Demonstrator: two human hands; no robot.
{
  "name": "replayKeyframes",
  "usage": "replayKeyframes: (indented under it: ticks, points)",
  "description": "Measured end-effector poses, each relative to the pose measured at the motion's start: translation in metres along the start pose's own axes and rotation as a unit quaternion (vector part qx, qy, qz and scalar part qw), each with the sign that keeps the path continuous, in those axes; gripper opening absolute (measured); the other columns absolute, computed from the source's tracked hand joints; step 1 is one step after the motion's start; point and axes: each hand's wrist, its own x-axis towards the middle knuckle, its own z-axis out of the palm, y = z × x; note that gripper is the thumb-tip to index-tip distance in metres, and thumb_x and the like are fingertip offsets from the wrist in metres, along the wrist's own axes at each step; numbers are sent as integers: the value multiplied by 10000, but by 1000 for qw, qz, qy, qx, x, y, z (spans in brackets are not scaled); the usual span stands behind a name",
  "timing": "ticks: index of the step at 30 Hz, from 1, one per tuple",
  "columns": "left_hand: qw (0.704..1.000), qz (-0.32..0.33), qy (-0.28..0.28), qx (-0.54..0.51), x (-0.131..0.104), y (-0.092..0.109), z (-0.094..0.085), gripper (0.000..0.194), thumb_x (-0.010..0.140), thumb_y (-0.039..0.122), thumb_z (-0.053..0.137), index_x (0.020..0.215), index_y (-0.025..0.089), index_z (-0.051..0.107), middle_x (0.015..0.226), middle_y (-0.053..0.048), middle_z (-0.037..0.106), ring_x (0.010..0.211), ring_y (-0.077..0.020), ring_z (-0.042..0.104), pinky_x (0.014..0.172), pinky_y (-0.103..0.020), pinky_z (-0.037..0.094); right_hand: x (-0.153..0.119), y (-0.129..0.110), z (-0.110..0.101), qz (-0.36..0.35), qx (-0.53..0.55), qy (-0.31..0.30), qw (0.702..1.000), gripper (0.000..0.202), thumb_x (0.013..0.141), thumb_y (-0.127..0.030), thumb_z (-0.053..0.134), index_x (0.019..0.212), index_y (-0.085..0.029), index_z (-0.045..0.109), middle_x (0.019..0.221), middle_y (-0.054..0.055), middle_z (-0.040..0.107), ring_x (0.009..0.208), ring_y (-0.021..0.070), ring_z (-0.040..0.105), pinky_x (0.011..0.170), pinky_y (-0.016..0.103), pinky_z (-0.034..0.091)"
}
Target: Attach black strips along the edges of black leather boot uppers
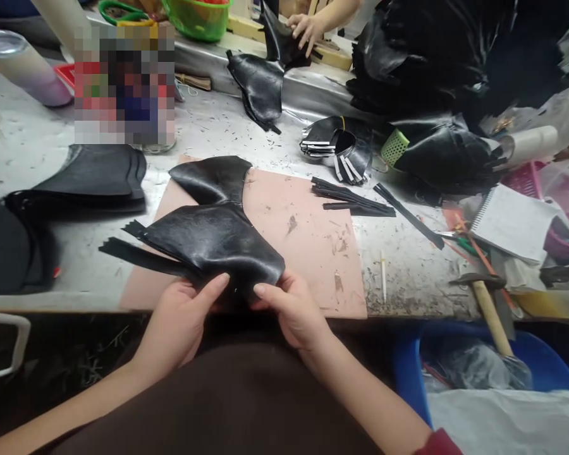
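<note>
Tails [137, 256]: dark strips running out from the left side of the leather; I judge they are best laid flat and free of my grip, so that nothing folds under.
Left hand [183, 316]: thumb above, fingers below, clamped on the near edge of the leather; a light, even pinch should serve, since a hard one may crease it.
Leather [213, 237]: black and glossy, two lobes joined at a narrow waist, lying over the pink board [308, 253] at the front of the surface [208, 133]; the board should bear its weight, sparing the waist from strain.
Right hand [296, 313]: fingers clamped on the near right corner, thumb on top, a little apart from my left thumb; equal tension from both sides should hold the edge true.
Loose strips [355, 205]: right of the leather, best left clear of it.
Stack [95, 180]: black panels, cut off at the left border.
Patch [123, 88]: pixelated; contents not discernible.
Underside: hidden, with most of my fingertips; I cannot tell how the layers meet there.
Far hand [306, 30]: another person's, on a similar black piece [260, 82]; arm cut off above.
Tub [410, 373]: blue, contents partly covered.
</note>
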Motion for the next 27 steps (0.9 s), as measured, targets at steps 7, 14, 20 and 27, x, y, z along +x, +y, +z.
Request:
replayKeyframes:
  ticks: [7,14,20,27]
  points:
    - [842,197,-178,469,2,-1,-13,353,843,452,487,708,176,661,649,-44,665,572,-185,615,545,-280,503,23,-29,-23,-85,-321,47,942,109,616,-235,550,705,-173,531,615,-13,550,611,150,545,546,264,446]
    - [532,556,-194,609,17,-17,-8,237,873,114,421,758,121,628,1017,-134,653,943,-247,604,790,-356,487,34,-35,-34,-79,-430,40,898,67,641,-229,531,671,-170,538,613,-5,563,610,153,564,522,247,439]
    - [916,40,-234,323,9,-9,-14,267,801,438,561,811,179,623,776,-51,662,701,-196,635,563,-265,506,25,-40,-22,-13,-175,-1,984,223,603,-279,643,769,-154,560,641,-23,588,484,82,551,466,192,442]
    - [998,3,-62,-20,13,3,-10,401,638,381,766,922,130,637,896,-91,686,846,-241,644,720,-318,546,21,-22,13,-12,-62,-12,998,321,505,-318,757,704,-148,572,586,-16,603,476,95,571,459,194,461]
